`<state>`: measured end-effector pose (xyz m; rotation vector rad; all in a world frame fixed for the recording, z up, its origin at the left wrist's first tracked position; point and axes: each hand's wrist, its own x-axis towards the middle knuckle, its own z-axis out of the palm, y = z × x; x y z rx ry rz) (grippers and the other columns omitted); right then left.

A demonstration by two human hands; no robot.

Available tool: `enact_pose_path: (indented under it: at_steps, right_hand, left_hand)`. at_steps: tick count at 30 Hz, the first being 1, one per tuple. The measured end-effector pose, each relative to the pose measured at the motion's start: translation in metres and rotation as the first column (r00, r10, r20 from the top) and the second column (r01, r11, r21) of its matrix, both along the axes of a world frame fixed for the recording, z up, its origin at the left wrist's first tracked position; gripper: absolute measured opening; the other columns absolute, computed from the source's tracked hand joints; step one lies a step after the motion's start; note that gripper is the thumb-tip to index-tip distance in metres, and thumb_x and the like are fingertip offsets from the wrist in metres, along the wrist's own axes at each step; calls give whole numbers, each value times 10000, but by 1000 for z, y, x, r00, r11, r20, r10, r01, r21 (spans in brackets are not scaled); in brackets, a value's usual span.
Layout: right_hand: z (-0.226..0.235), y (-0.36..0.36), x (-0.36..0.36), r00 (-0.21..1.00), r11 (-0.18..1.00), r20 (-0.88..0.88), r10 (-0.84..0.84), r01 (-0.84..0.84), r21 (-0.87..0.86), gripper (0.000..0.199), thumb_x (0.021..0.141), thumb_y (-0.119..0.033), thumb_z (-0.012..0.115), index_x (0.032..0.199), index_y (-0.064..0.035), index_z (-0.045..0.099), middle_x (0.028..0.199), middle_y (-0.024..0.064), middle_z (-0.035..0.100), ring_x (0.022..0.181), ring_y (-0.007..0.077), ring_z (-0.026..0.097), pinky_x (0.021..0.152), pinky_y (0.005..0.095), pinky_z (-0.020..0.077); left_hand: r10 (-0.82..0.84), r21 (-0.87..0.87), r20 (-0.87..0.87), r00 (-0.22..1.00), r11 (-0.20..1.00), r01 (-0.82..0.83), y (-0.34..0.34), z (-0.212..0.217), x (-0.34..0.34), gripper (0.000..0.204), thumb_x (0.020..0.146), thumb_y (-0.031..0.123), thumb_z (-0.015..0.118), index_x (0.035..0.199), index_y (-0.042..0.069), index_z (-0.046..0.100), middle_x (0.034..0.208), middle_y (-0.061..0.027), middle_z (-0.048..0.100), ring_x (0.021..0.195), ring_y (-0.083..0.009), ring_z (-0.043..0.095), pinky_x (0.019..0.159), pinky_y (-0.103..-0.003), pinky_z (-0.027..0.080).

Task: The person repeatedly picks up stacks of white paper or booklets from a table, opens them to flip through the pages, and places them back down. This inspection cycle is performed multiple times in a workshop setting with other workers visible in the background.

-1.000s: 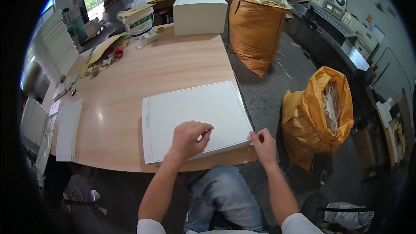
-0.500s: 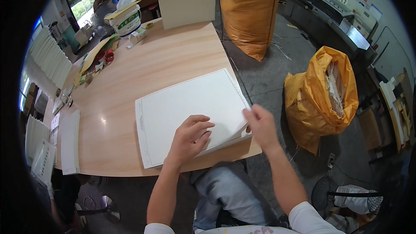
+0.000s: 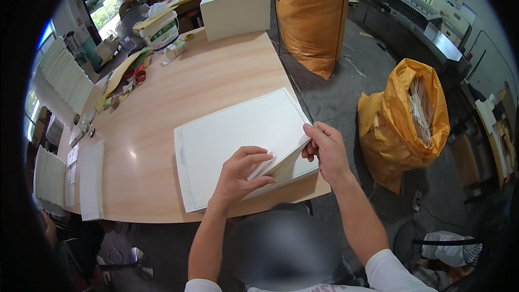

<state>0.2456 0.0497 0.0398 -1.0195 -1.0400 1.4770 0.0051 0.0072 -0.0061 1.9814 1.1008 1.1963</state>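
Observation:
A stack of large white paper sheets (image 3: 232, 130) lies at the near right edge of the wooden table, thin lines printed along its borders. My right hand (image 3: 328, 148) pinches the near right corner of the top paper, which bends upward from the stack; whether it is one sheet or more I cannot tell. My left hand (image 3: 240, 176) is at the near edge with fingers apart, its fingers over the raised paper and its thumb by the lifted edge. Below the raised part, the rest of the stack (image 3: 297, 167) shows.
On the table (image 3: 146, 173) stand a tall white paper stack (image 3: 235, 13), a white bucket (image 3: 162, 30) and scattered scraps; more stacks (image 3: 67, 75) line the left. Two orange sacks (image 3: 313, 21) of paper strips stand on the floor at right, near a machine (image 3: 411, 11). People are in the background.
My right hand has raised the near right corner of the paper higher, opening a gap above the stack. My left thumb has stretched out toward the lifted edge.

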Motion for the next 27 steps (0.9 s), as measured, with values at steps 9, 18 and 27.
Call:
enact_pose_path:
  at_steps: [9,18,27]
  right_hand:
    - [-6,-1,1,946,987,322,-35,-17,158,407,1044,-356,691,749,-100,577,642,-18,576,569,89,573,513,261,424]
    - [-1,7,-4,999,999,15,43,-44,24,374,1071,-274,635,750,-108,538,647,-3,553,562,104,595,492,247,423]
    - [-6,3,-5,959,981,282,-41,-15,191,401,1059,-302,663,737,-101,532,626,-4,556,563,98,595,499,254,425]
  left_hand:
    - [70,-179,205,976,983,-33,-5,-7,2,648,931,71,791,1537,110,566,1265,-118,724,1148,-241,694,1028,-397,539]
    - [-8,1,-22,1000,1000,8,-2,-1,0,457,826,205,915,1242,125,742,1315,-138,639,1181,-328,661,998,-396,540]
    - [55,-8,95,994,998,-54,1,-10,2,479,856,191,892,1298,126,720,1393,-144,624,1257,-331,637,1028,-391,536]
